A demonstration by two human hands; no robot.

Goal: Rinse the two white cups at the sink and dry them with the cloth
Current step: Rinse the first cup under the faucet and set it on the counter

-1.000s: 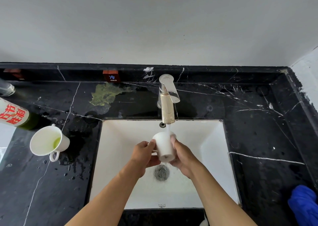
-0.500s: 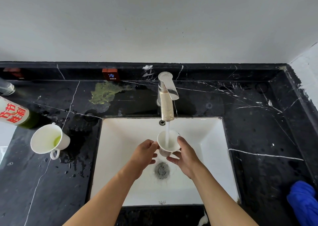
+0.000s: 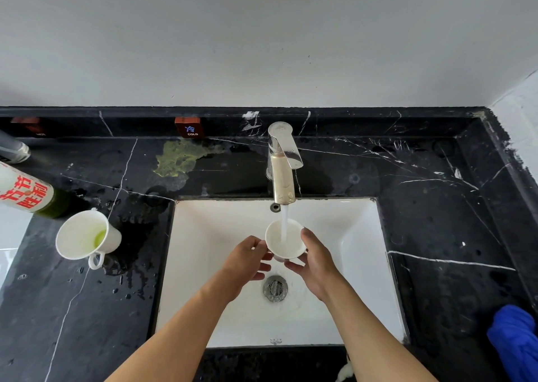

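Both hands are over the middle of the white sink (image 3: 361, 265), holding one white cup (image 3: 285, 240) upright under the tap (image 3: 283, 163). The left hand (image 3: 247, 260) pinches the cup's left side, and the right hand (image 3: 316, 260) cups its right side with the thumb up by the rim and the fingers curled beneath. The stream of water (image 3: 284, 223) falls straight into the cup's open mouth. The cup sits just below the spout and well above the drain (image 3: 275, 288), with bare basin on every side of the hands.

The second white cup (image 3: 87, 237) stands on the black marble counter (image 3: 436, 207) to the left, well apart from the sink's edge, its handle toward the front and a little green liquid inside. The counter around it is wet. Just behind it lies a bottle with red lettering (image 3: 27, 195), close to the cup's rim. A green stain (image 3: 180, 159) marks the counter left of the tap. The blue cloth (image 3: 515, 338) lies bunched at the counter's right front corner, well clear of the sink.
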